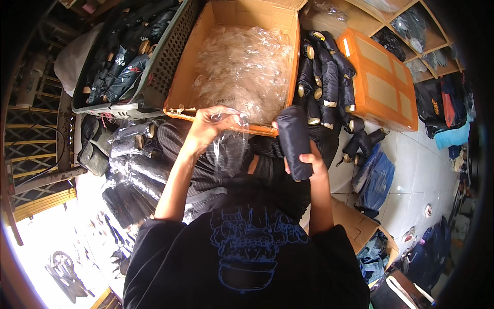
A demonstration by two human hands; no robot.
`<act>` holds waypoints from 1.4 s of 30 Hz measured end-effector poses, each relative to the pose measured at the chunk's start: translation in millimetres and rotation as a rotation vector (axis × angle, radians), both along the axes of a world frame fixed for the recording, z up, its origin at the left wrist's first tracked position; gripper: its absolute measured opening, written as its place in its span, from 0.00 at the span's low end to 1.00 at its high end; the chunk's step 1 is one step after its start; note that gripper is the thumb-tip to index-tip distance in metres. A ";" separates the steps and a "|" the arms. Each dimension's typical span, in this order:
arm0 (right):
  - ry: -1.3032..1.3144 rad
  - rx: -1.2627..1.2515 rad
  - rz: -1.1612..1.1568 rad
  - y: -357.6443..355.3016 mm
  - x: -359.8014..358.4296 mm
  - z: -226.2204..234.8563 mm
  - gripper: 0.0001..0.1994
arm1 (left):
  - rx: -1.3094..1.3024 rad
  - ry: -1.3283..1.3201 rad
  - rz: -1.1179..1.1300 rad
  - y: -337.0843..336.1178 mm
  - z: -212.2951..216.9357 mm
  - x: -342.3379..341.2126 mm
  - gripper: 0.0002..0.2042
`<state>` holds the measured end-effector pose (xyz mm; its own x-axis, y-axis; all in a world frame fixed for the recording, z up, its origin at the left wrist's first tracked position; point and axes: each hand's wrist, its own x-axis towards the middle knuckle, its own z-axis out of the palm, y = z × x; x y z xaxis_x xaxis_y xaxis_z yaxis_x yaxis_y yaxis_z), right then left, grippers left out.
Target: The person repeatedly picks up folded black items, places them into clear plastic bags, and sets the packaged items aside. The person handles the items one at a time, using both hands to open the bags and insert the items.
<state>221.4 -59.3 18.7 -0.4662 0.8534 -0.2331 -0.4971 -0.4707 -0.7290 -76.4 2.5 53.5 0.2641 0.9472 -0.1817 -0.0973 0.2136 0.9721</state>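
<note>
My left hand (pixel 207 126) pinches the top of a clear plastic sleeve (pixel 222 157), which hangs down over my lap. In my right hand (pixel 315 162) is a dark folded umbrella (pixel 294 141), held near its lower end with the fingers wrapped round it. The umbrella stands slanted beside the front right corner of a cardboard box (pixel 180 90). Loose clear plastic sleeves (pixel 242 67) fill that box, just beyond my left hand. Sleeve and umbrella are apart.
Right of the box lie several dark folded umbrellas (pixel 327 72) with pale ends, next to an orange-taped carton (pixel 378 77). A perforated crate (pixel 167 56) of umbrellas stands at left. Wrapped bundles (pixel 141 170) lie by my left arm, an open carton (pixel 355 226) by my right elbow.
</note>
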 end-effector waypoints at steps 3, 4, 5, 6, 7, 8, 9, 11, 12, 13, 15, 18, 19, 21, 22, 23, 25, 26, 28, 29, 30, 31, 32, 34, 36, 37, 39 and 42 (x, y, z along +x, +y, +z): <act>0.000 -0.015 0.131 10.2 -27.5 7.6 0.29 | -0.043 -0.057 -0.099 0.6 9.2 22.1 0.08; -0.027 0.026 0.123 13.1 -35.8 7.5 0.28 | -0.054 -0.099 -0.113 0.1 -0.9 22.7 0.08; -0.054 0.066 0.116 16.4 -43.8 7.4 0.27 | -0.065 -0.141 -0.128 -0.4 -11.1 23.1 0.08; -0.082 0.104 0.106 17.3 -50.0 6.9 0.26 | -0.117 -0.113 -0.106 -2.8 -4.7 28.5 0.08; -0.067 0.063 0.056 16.8 -54.8 6.0 0.26 | -0.158 -0.165 -0.034 -5.5 -1.7 30.8 0.08; -0.052 0.022 0.006 16.4 -58.8 4.7 0.26 | -0.199 -0.216 0.038 -8.3 0.4 32.3 0.08; -0.038 -0.018 -0.043 16.4 -60.6 3.6 0.25 | -0.239 -0.269 0.111 -11.2 1.6 32.8 0.08; -0.033 -0.032 -0.034 17.1 -55.1 -1.8 0.25 | -0.205 -0.208 0.143 -16.4 -8.9 30.4 0.07; -0.040 -0.020 -0.015 17.3 -51.6 -3.1 0.25 | -0.196 -0.166 0.133 -18.7 -23.6 26.7 0.07; -0.048 -0.010 0.003 16.9 -49.8 -3.8 0.26 | -0.190 -0.126 0.121 -20.4 -31.4 25.4 0.07; -0.069 0.011 0.009 14.3 -50.5 3.8 0.23 | -0.146 -0.191 0.149 -21.6 -36.8 28.2 0.06; -0.123 0.041 0.033 12.7 -51.0 7.2 0.24 | -0.079 -0.204 0.160 -21.4 -39.9 30.9 0.05; -0.121 0.013 0.029 13.4 -50.4 6.3 0.25 | -0.058 -0.207 0.160 -21.9 -44.2 31.4 0.05; -0.115 -0.043 0.021 15.0 -48.5 -0.3 0.25 | -0.056 -0.251 0.153 -22.3 -45.5 31.7 0.05; -0.059 -0.052 -0.010 15.2 -48.4 -3.5 0.25 | -0.074 -0.292 0.145 -22.2 -43.1 31.5 0.06; -0.024 -0.044 -0.040 15.1 -47.6 -2.4 0.24 | -0.092 -0.333 0.137 -22.3 -40.9 31.2 0.06; 0.044 -0.026 -0.095 15.7 -48.2 6.6 0.23 | -0.107 -0.277 0.176 -23.6 -37.6 29.5 0.07; 0.030 -0.031 -0.036 13.8 -38.4 -2.2 0.24 | -0.115 -0.250 0.196 -23.8 -35.9 28.5 0.08; -0.037 0.025 0.022 14.4 -34.3 -0.2 0.26 | -0.081 -0.167 0.130 -25.0 -32.9 27.4 0.09; -0.070 0.053 0.050 15.3 -33.5 2.1 0.27 | -0.063 -0.125 0.096 -25.7 -31.6 26.3 0.09; -0.093 0.039 0.028 16.5 -37.3 7.1 0.25 | -0.071 -0.109 0.008 -26.3 -30.1 24.4 0.08; -0.141 0.032 -0.015 18.3 -41.0 6.7 0.24 | -0.089 -0.160 -0.005 -27.0 -30.1 24.0 0.08; -0.189 0.024 -0.058 20.3 -44.3 5.8 0.24 | -0.106 -0.210 -0.017 -27.6 -30.2 23.8 0.07; -0.183 0.002 -0.102 23.4 -43.8 1.9 0.21 | -0.143 -0.250 -0.012 -26.9 -29.3 21.3 0.06; -0.119 -0.009 -0.066 23.4 -36.4 1.3 0.22 | -0.188 -0.227 0.021 -27.1 -29.3 19.3 0.05; -0.087 -0.016 -0.048 22.9 -34.8 0.5 0.23 | -0.211 -0.216 0.038 -27.4 -30.0 18.3 0.05; -0.166 0.026 -0.056 21.5 -38.4 1.3 0.23 | -0.159 -0.150 0.089 -27.3 -30.4 18.0 0.05; -0.254 0.083 -0.038 19.3 -46.3 8.3 0.24 | -0.075 -0.147 0.161 -24.2 -23.5 26.9 0.05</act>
